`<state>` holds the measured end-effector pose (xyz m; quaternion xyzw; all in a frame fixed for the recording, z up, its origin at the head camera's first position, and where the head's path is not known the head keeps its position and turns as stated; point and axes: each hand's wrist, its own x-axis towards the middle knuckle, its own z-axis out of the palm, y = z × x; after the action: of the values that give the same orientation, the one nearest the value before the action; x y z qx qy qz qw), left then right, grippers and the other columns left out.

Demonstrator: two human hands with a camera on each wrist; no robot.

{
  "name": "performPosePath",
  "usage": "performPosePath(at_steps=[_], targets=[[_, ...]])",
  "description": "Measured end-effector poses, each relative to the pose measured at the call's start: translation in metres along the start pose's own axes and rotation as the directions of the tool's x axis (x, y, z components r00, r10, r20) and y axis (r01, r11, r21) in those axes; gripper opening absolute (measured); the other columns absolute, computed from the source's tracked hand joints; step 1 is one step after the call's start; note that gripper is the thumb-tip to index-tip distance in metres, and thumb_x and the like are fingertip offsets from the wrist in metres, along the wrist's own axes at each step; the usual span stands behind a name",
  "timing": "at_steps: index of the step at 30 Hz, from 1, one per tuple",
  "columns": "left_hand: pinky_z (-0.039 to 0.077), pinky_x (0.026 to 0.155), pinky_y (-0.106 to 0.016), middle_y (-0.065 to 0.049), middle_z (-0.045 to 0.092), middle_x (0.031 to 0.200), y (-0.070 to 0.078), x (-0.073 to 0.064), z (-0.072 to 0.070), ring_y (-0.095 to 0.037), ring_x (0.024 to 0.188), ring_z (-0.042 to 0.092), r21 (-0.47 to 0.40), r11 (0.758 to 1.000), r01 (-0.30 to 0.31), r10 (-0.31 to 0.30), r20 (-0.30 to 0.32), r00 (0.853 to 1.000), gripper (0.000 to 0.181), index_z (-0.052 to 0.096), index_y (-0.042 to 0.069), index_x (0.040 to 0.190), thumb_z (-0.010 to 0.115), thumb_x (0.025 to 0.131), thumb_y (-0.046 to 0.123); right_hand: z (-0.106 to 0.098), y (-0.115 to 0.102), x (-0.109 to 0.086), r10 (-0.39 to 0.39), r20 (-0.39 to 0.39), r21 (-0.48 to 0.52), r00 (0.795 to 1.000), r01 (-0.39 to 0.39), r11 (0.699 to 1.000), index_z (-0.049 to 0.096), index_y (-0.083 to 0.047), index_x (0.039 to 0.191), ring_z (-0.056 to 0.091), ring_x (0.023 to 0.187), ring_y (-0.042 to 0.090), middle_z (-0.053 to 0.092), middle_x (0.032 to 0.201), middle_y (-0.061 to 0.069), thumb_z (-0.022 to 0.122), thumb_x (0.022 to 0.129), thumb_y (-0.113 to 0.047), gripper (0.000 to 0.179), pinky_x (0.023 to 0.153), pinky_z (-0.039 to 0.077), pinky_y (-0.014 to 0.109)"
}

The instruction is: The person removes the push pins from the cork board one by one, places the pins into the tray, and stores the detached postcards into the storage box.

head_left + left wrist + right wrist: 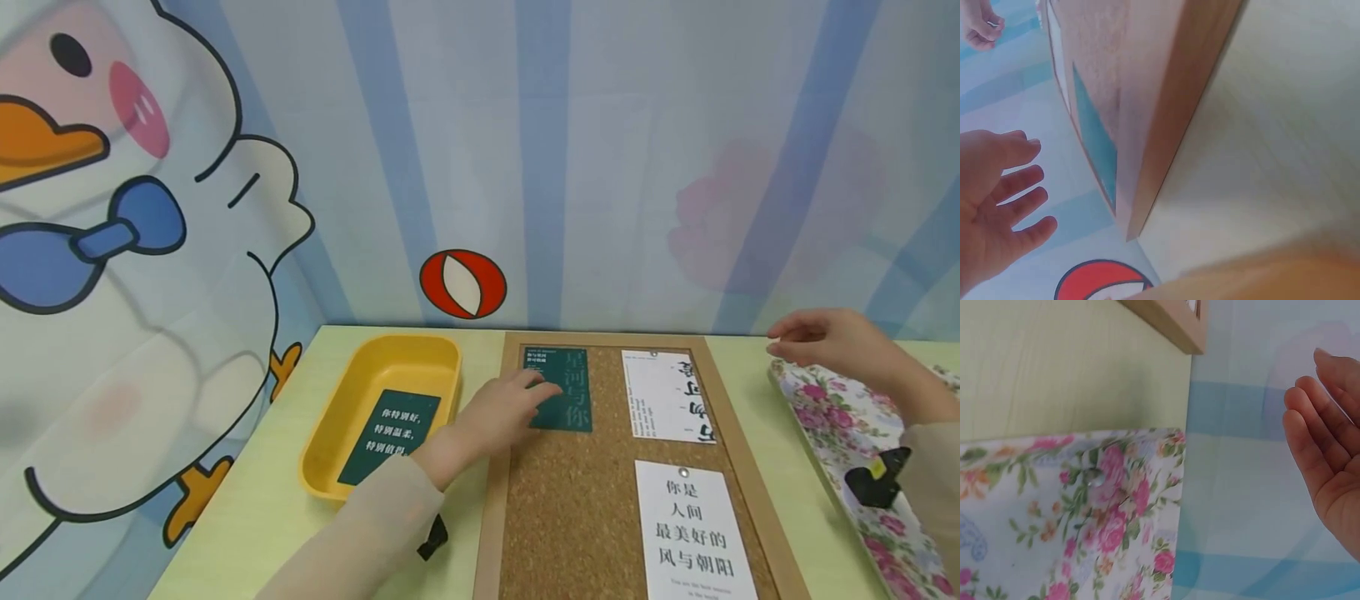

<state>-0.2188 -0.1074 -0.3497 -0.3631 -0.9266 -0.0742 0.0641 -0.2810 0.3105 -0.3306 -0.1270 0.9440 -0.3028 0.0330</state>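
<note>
My left hand [501, 414] is over the left edge of a dark green card [567, 392] at the top left of the cork board [570, 508]. In the left wrist view its fingers are spread and loosely bent, and nothing shows between them. Whether the fingertips touch the card is unclear. My right hand [851, 346] is raised above the far end of a floral tray [825, 417], fingers slightly curved, with no held thing visible. A small shiny pushpin [1094, 477] lies in that tray.
On the board's right side are two white printed cards, an upper one [660, 396] and a lower one [693, 533], each with a pin at its top. A yellow basin [321, 425] holding another green card [386, 433] stands left of the board. A patterned backdrop [615, 167] rises behind the table.
</note>
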Motion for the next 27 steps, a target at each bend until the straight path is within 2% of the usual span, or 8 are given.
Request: performPosePath(at_steps=[8, 13, 20, 27], targets=[[0.048, 0.087, -0.032, -0.009, 0.058, 0.117, -0.014, -0.015, -0.009, -0.023, 0.102, 0.054, -0.039, 0.999, 0.009, -0.011, -0.046, 0.999, 0.036, 0.058, 0.01, 0.124, 0.062, 0.088, 0.004, 0.0, -0.021, -0.001, -0.105, 0.0, 0.023, 0.994, 0.105, 0.994, 0.06, -0.002, 0.113, 0.059, 0.077, 0.005, 0.064, 0.095, 0.009, 0.062, 0.091, -0.025, 0.032, 0.063, 0.05, 0.028], [0.049, 0.085, -0.031, -0.008, 0.059, 0.113, -0.027, -0.027, -0.015, -0.022, 0.099, 0.055, -0.024, 1.0, 0.019, -0.022, -0.1, 0.995, 0.037, 0.058, 0.011, 0.122, 0.064, 0.087, 0.003, 0.004, -0.034, 0.002, -0.114, 0.001, 0.022, 0.993, 0.114, 0.993, 0.061, -0.001, 0.112, 0.059, 0.077, 0.005, 0.064, 0.096, 0.009, 0.063, 0.09, -0.027, 0.034, 0.064, 0.051, 0.028], [0.048, 0.086, -0.032, -0.007, 0.059, 0.111, -0.042, -0.045, -0.026, -0.022, 0.098, 0.056, -0.049, 0.997, 0.06, -0.063, -0.059, 0.996, 0.039, 0.056, 0.011, 0.125, 0.063, 0.087, 0.004, 0.01, -0.047, 0.006, -0.141, 0.018, 0.048, 0.99, 0.14, 0.989, 0.062, -0.002, 0.112, 0.061, 0.08, 0.012, 0.065, 0.094, 0.007, 0.064, 0.09, -0.025, 0.032, 0.066, 0.049, 0.028], [0.048, 0.086, -0.037, -0.011, 0.059, 0.113, -0.059, -0.068, -0.03, -0.026, 0.101, 0.056, -0.087, 0.992, 0.094, -0.102, -0.088, 0.991, 0.04, 0.057, 0.005, 0.124, 0.064, 0.086, 0.001, 0.02, -0.054, 0.012, -0.173, 0.024, 0.091, 0.985, 0.17, 0.981, 0.063, -0.001, 0.109, 0.06, 0.078, 0.007, 0.065, 0.092, 0.007, 0.065, 0.089, -0.019, 0.027, 0.066, 0.049, 0.027]])
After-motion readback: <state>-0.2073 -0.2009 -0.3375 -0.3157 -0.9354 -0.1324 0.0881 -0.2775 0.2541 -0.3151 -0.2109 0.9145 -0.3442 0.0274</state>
